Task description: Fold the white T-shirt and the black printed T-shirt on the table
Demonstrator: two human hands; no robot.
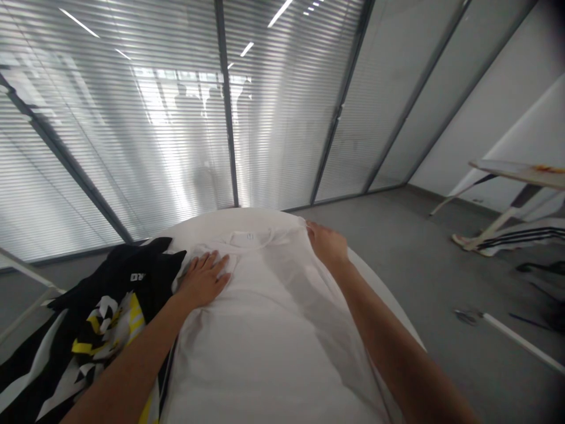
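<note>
A white T-shirt [265, 330] lies spread on a round white table [207, 221], its neckline at the far end and a small label inside the collar. My left hand [203, 282] rests flat on the shirt near its left shoulder, fingers spread. At the opposite shoulder, my right hand [329, 242] has its fingers curled over the shirt's edge by the table's rim; the fingertips are partly hidden. Beside my left forearm is a heap of dark clothes [128, 265], with a black, white and yellow patterned garment [106, 330] among them.
Behind the table runs a glass partition with blinds [273, 118]. To the right, across the grey floor [375, 229], stands another table [512, 171]; a person's striped trouser leg [525, 235] and sandalled foot show below it. A white pole [525, 341] reaches in at lower right.
</note>
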